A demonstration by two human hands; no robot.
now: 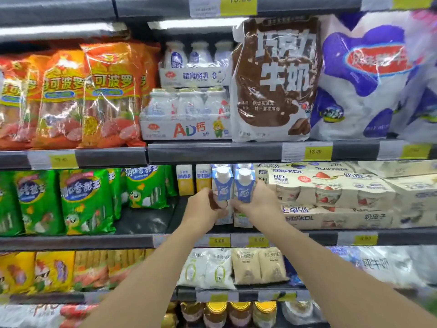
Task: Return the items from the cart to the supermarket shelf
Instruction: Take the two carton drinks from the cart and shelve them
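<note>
Two blue-and-white drink cartons with white screw caps stand side by side on the middle shelf (142, 240). My left hand (201, 207) grips the left carton (221, 185) from its left side. My right hand (257, 202) grips the right carton (244, 185) from its right side. Both cartons are upright and touch each other. Their lower halves are partly hidden by my fingers. The cart is not in view.
Yellow cartons (185, 179) stand just left of the pair, green snack bags (86, 200) further left. Cream yogurt multipacks (331, 185) are stacked right of my right hand. A brown chocolate-milk bag (274, 79) sits on the shelf above; pouches (217, 268) and jars (238, 313) sit below.
</note>
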